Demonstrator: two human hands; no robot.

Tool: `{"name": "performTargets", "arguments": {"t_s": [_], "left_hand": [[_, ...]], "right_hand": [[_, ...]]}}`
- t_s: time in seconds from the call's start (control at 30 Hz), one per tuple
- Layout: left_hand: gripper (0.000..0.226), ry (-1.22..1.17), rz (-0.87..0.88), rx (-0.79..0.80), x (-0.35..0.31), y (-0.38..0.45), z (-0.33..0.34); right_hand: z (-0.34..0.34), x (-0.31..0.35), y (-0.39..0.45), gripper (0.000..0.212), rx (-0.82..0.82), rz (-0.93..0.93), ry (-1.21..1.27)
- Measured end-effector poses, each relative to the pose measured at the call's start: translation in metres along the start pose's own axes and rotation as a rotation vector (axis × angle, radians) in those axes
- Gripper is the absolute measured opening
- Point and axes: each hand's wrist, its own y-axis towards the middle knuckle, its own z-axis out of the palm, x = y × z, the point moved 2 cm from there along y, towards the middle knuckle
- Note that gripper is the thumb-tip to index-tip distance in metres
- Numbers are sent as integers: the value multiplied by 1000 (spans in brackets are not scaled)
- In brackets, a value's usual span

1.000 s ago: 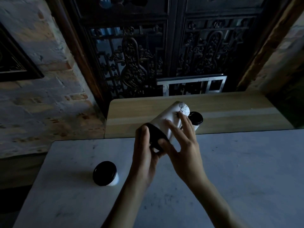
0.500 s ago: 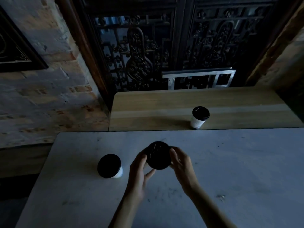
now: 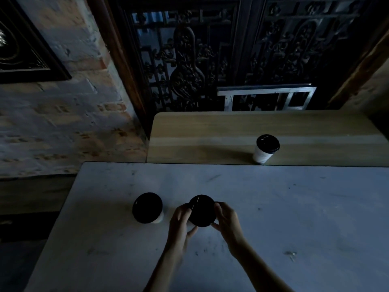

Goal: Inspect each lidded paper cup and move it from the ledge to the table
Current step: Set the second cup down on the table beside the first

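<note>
Two hands hold one lidded cup upright over the grey table.

Both the left hand (image 3: 181, 220) and the right hand (image 3: 226, 220) curl their fingers round the sides of the held cup (image 3: 201, 210), seen from above by its black lid. Just left of it a second cup (image 3: 147, 208) stands on the table (image 3: 294, 218), apart from the hands. A third cup (image 3: 265, 149) stands upright on the wooden ledge (image 3: 200, 133) near its front edge.
</note>
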Motion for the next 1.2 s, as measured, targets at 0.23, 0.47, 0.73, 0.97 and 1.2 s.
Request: {"name": "performTargets", "arguments": {"t_s": [0.23,0.47,0.73,0.97,1.2], "left_hand": [[20,18,3,-8,4,2,-2],[19,35,16,-18,3,0,-4],[28,267,176,-28,-18,2,-3],[56,677,602,-1,-64,-3,55],[76,829,712,153,-81,9,159]], "right_hand": [[-1,-8,3,27,-3,25,-32],[-4,-10,4,28,-21,26,-97],[-18,-1,10,27,-69,-9,-80],[-72,8,21,20,-178,-23,-17],[-137,19,29,9,-304,-28,16]]}}
